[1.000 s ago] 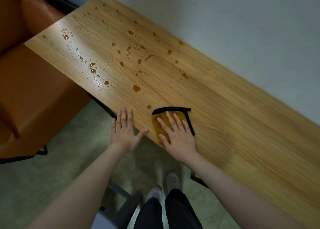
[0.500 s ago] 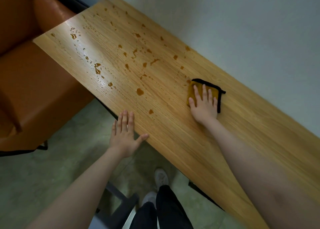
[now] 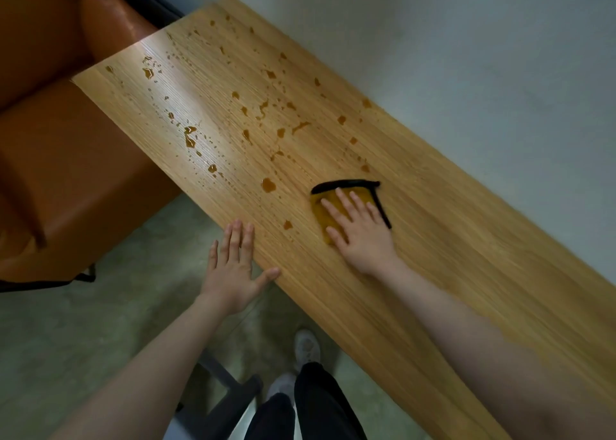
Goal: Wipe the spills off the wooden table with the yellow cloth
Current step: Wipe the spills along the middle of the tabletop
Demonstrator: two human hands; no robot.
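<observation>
A long wooden table (image 3: pixel 450 239) runs along the wall. Brown spills (image 3: pixel 267 185) dot its left half, with several drops and small puddles. The yellow cloth (image 3: pixel 320 213), edged in black, lies flat near the table's middle. My right hand (image 3: pixel 360 233) presses on it with straight fingers and covers most of it. My left hand (image 3: pixel 233 269) is spread flat at the table's near edge, with fingertips and thumb touching the wood. One small drop (image 3: pixel 287 224) lies between the two hands.
An orange sofa (image 3: pixel 66 159) stands against the table's left end. A pale wall (image 3: pixel 466 73) borders the far side. Below are a grey-green floor, my shoes (image 3: pixel 306 344) and a dark chair frame (image 3: pixel 230 396).
My right hand has drawn the cloth back from the table's far side toward the near edge and a little left. My left hand has stayed at the near edge.
</observation>
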